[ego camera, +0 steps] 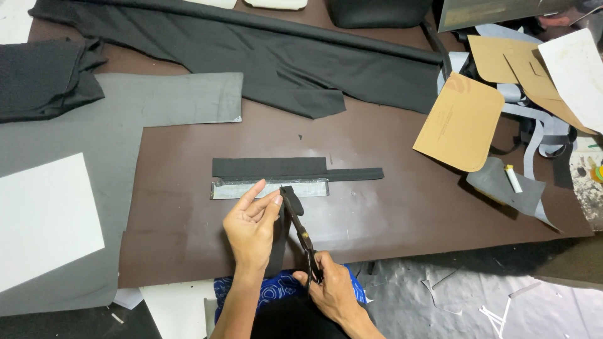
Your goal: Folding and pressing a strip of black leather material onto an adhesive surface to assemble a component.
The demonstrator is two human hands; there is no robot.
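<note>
Black cloth was what I saw in the middle: a thin black strip (pixel 290 202) held up near the front edge of the brown table (pixel 408 213). My left hand (pixel 250 227) pinched the strip between thumb and fingers, and my right hand (pixel 331 290) was closed around the handles of the dark scissors (pixel 300 232). The scissors ran long from my right hand up and a little left, with the tips at the strip, close to my left thumb. I thought the blades could nick that thumb, because it sat so near them. I also thought the soft strip could slip or fold and the cut go crooked. Just behind lay a long black cloth piece (pixel 295 168) and a shiny grey bar (pixel 270 189), both running left to right.
</note>
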